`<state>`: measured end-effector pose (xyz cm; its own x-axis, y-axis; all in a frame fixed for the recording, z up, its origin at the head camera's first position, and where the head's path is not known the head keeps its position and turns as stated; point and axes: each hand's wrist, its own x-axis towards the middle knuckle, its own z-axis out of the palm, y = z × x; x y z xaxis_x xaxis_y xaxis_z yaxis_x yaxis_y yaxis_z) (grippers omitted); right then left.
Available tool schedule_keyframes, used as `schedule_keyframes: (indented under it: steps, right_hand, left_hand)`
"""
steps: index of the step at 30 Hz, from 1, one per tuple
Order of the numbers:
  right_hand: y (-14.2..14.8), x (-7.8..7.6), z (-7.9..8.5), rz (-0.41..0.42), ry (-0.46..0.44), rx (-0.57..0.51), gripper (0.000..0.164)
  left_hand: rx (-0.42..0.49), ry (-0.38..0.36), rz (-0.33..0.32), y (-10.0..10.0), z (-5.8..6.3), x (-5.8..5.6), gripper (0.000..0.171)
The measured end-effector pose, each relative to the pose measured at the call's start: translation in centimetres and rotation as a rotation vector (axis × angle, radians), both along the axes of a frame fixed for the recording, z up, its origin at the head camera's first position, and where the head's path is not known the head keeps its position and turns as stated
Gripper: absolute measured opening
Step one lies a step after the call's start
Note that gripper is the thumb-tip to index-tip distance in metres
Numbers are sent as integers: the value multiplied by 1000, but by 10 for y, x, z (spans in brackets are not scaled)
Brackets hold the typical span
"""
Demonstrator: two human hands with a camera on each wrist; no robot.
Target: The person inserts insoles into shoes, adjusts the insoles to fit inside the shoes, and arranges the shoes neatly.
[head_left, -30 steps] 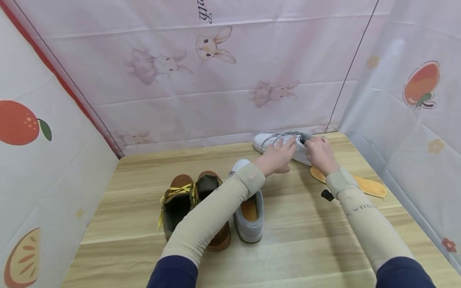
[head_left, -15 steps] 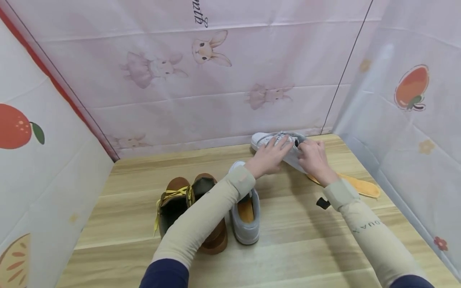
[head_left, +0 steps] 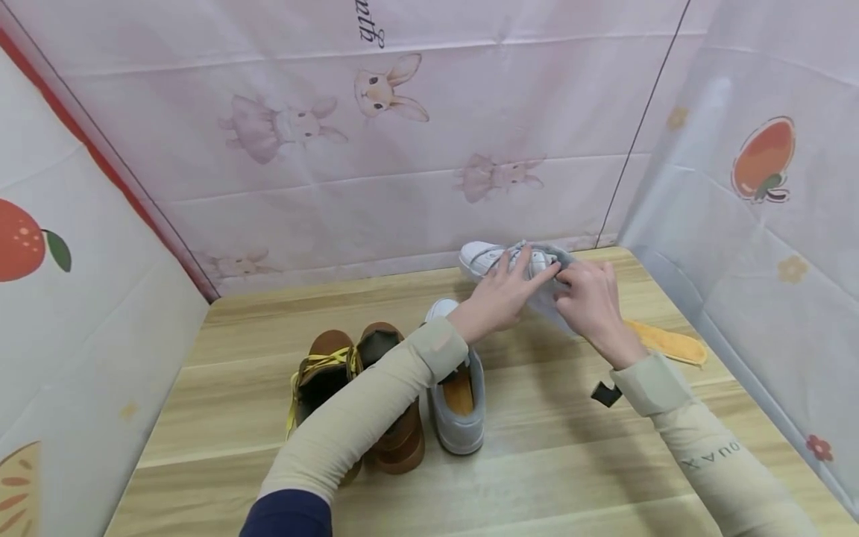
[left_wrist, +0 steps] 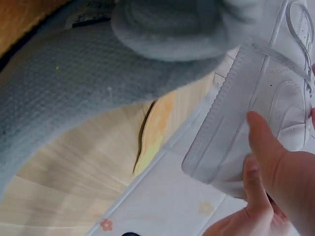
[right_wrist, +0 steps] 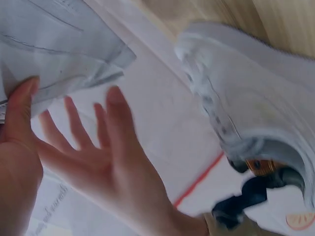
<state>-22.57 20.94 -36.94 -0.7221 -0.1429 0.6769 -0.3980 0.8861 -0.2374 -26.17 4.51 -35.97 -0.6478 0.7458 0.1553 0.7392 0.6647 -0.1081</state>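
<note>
My right hand point(head_left: 590, 302) grips the heel end of a white lace-up sneaker point(head_left: 478, 257) near the back wall. In the right wrist view, its thumb presses along the side of the sneaker point(right_wrist: 54, 54). My left hand point(head_left: 495, 294) has spread fingers and overlaps the laces in the head view. Its open palm point(right_wrist: 108, 167) faces that same shoe in the right wrist view, fingertips close below the upper. Seen from the left wrist, the sneaker's pale side point(left_wrist: 231, 128) is tilted beside both hands. Its inside is mostly hidden by my right hand.
The matching sneaker point(head_left: 463, 431) stands under my left forearm with an orange insole point(head_left: 458, 394) inside. Left of it is a pair of brown shoes point(head_left: 329, 341) with yellow laces. A loose yellow insole point(head_left: 671, 343) lies by the right wall. Printed cloth walls point(head_left: 416, 216) enclose the wooden table point(head_left: 537, 462).
My right hand has come slightly nearer the camera with the sneaker, which tilts more and has shifted a little left. My left fingers are spread wider. The other shoes stay where they were.
</note>
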Motion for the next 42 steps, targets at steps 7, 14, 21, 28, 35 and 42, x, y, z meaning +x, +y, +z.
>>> schedule_keyframes:
  steps: [7, 14, 21, 28, 35, 42]
  right_hand:
    - [-16, 25, 9, 33, 2, -71, 15]
    - [-30, 44, 15, 70, 22, -67, 15]
    - [-39, 62, 10, 57, 61, 2, 17]
    - [-51, 85, 4, 2, 128, 74, 18]
    - [-62, 112, -8, -12, 166, 82, 21]
    - [-68, 129, -21, -2, 185, 72, 11]
  left_hand:
    - [110, -77, -44, -6, 4, 10, 70]
    - [155, 51, -122, -16, 0, 16, 57]
    - [150, 168, -218, -18, -4, 23, 40]
    - [55, 135, -257, -11, -6, 35, 30]
    - [-11, 100, -313, -3, -12, 49, 19]
    - [-28, 172, -402, -4, -19, 59, 20]
